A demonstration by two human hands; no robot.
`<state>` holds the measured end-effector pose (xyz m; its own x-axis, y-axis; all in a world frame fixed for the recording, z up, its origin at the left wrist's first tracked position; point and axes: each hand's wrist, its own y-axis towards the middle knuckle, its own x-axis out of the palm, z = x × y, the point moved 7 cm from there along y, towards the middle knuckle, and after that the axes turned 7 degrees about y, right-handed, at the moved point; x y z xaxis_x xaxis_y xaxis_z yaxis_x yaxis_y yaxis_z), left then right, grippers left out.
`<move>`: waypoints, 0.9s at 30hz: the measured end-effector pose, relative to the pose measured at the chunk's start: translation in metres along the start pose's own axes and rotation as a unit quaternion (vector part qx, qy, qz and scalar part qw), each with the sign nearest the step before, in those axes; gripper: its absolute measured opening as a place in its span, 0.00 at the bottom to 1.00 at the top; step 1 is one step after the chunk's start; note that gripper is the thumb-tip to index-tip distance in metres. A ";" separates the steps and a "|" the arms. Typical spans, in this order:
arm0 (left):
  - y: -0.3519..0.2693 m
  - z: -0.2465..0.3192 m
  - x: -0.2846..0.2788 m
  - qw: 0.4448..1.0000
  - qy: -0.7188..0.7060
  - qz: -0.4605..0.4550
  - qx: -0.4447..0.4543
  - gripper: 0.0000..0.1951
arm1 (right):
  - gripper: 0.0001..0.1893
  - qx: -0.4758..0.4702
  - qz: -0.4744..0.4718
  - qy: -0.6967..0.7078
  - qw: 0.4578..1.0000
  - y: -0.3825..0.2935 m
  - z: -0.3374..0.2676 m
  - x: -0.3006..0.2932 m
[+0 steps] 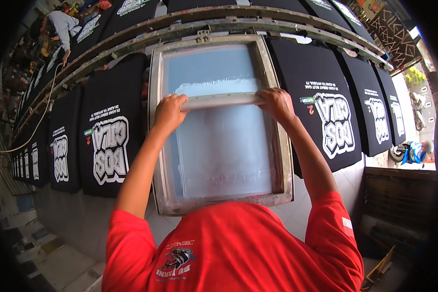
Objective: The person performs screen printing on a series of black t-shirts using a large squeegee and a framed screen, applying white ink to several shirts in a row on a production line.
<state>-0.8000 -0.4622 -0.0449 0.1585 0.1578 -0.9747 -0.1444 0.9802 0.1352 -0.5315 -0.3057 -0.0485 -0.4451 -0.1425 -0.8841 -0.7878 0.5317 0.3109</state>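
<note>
A wooden-framed printing screen [285, 160] lies before me, its far edge at a metal hinge clamp [203, 36]. Both hands grip a long squeegee [222, 100] laid across the mesh: my left hand [169, 111] holds its left end, my right hand [277, 104] its right end. Beyond the squeegee a band of pale ink [219, 85] with a ragged far edge crosses the blue-grey mesh. A thin film of ink covers the mesh on my side. Whatever lies under the screen is hidden.
Black T-shirts with white printed lettering lie to the left [109, 146] and right [335, 120]. Long metal rails [131, 40] run behind the screen, with more shirts beyond. A co-worker [62, 27] reaches in at the upper left, near a pale hose [45, 113]. A blue motorcycle [412, 152] stands outside, right.
</note>
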 end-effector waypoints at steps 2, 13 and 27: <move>-0.050 0.015 0.008 1.000 0.017 0.007 0.006 0.24 | 0.17 0.004 -0.002 -0.003 1.000 -0.044 -0.019 0.000; -0.223 0.089 -0.034 0.981 -0.069 -0.178 -0.032 0.21 | 0.13 0.036 -0.164 0.110 0.980 -0.178 -0.115 -0.037; -0.006 -0.006 0.008 0.997 -0.061 0.057 -0.003 0.23 | 0.14 0.032 0.045 -0.001 0.998 0.005 0.003 0.002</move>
<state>-0.8032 -0.4679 -0.0546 0.2581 0.2809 -0.9244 -0.1741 0.9547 0.2415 -0.5352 -0.3003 -0.0497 -0.5124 -0.0891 -0.8541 -0.7157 0.5940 0.3674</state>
